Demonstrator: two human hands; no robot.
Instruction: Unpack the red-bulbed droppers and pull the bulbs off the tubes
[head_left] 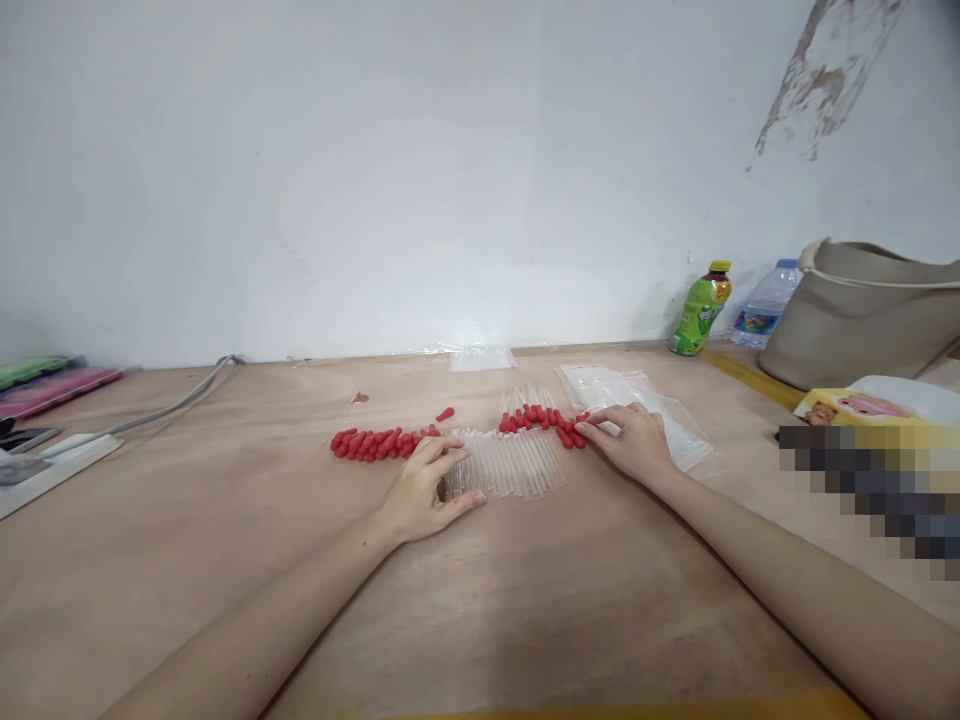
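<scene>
Clear, thin tubes (517,465) that look like dropper pipettes lie side by side in a row on the wooden table. My left hand (427,490) rests at the left end of that row, thumb and fingers apart, with a group of red rubber bulbs (371,443) just beyond it. More red rubber bulbs (536,418) lie along the far ends of the tubes. At their right end, my right hand (630,440) has its thumb and index finger closed together on a red bulb (580,427). One loose red bulb (445,413) lies apart, farther back.
Clear plastic bags (660,410) lie behind my right hand, another (482,360) by the wall. A green drink bottle (701,310), a water bottle (765,305), a beige bag (862,320) and a yellow tissue pack (862,405) stand right. A grey cable (180,400) runs across the left.
</scene>
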